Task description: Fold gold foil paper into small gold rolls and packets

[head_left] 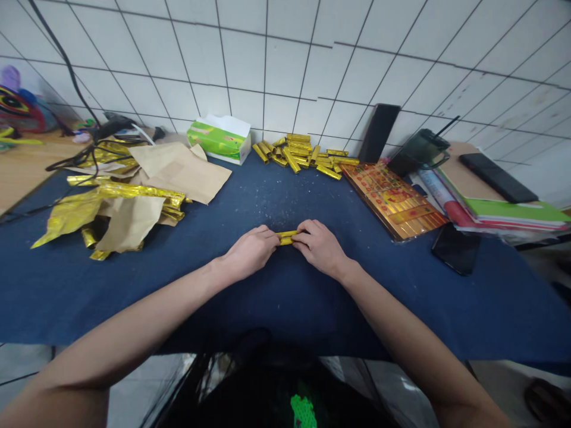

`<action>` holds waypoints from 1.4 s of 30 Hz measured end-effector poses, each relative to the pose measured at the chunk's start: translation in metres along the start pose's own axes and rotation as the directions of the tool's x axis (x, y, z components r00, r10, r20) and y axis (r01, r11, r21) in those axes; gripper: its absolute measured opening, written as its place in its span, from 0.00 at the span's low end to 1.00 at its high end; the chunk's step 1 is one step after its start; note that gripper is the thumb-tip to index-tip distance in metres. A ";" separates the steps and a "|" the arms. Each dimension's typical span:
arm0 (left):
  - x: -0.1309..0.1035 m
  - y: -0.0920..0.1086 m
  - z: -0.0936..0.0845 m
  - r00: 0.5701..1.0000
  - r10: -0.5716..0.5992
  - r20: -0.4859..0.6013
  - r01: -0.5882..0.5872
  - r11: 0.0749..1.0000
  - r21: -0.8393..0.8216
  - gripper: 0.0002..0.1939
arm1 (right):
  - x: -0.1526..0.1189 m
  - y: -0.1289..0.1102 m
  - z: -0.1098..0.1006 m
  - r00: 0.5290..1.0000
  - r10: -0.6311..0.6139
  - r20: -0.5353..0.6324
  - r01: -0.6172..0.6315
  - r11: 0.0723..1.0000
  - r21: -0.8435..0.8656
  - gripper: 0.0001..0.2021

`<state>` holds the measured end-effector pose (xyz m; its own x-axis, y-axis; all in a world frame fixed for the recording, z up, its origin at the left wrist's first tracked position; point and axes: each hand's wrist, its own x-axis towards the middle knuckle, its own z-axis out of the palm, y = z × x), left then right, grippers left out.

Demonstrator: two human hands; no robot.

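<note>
Low over the middle of the blue tabletop [285,297], my left hand [253,251] and my right hand [322,246] face each other. Between them runs a small strip of gold foil paper [286,238], partly folded or rolled, with an end pinched in each hand. My fingers cover both of its ends, so its full shape cannot be made out. Farther back, by the wall, lies a pile of gold foil rolls [298,153], several of them short tubes.
Crumpled gold foil and brown paper [178,169] lie at the left with black cables. A green tissue box [220,139] stands at the back. To the right are a packet of orange-gold paper [397,199], a dark cup [422,151], stacked books [513,211] and a black phone [455,246].
</note>
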<state>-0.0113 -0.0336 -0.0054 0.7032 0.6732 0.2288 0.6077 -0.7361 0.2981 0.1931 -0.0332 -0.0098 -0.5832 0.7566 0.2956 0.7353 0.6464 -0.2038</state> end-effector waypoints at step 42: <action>0.030 -0.022 -0.032 0.920 -0.372 0.120 0.388 0.835 -0.390 0.01 | 0.015 0.008 -0.003 0.991 0.131 0.023 -0.133 0.974 0.185 0.09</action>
<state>-0.0155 0.0048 0.0242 0.4656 0.8849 -0.0119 0.6369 -0.3257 0.6988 0.1916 -0.0173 -0.0041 -0.4901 0.8366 0.2447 0.7292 0.5473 -0.4107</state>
